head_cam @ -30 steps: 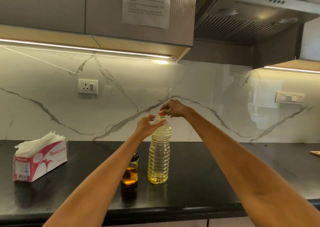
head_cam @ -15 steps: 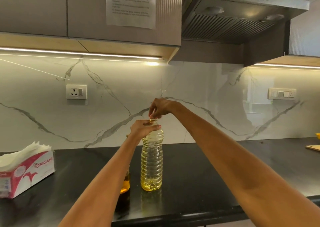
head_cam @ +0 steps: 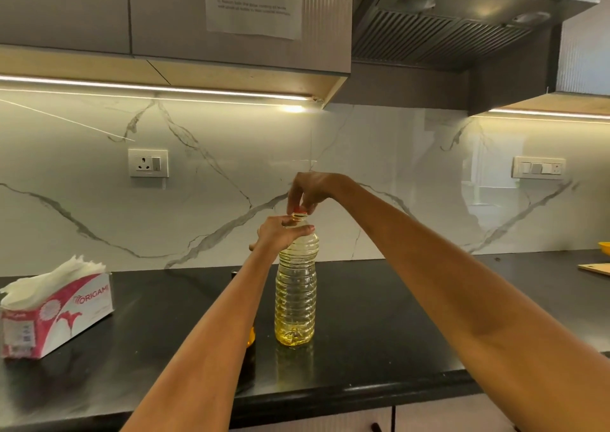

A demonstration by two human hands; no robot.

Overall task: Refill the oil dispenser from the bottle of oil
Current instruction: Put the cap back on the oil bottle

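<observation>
— On black worktop [head_cam: 363, 316]: oil bottle [head_cam: 296, 293], upright, mid-counter. Hands?
— Left hand [head_cam: 279, 233] wrapped round bottle shoulder. Right hand [head_cam: 310, 189] above, fingertips pinching red cap [head_cam: 299, 209].
— Dispenser?
— Oil dispenser [head_cam: 251, 336] just left of bottle, mostly hidden behind left forearm. Tissue box [head_cam: 56, 316] far left.
</observation>
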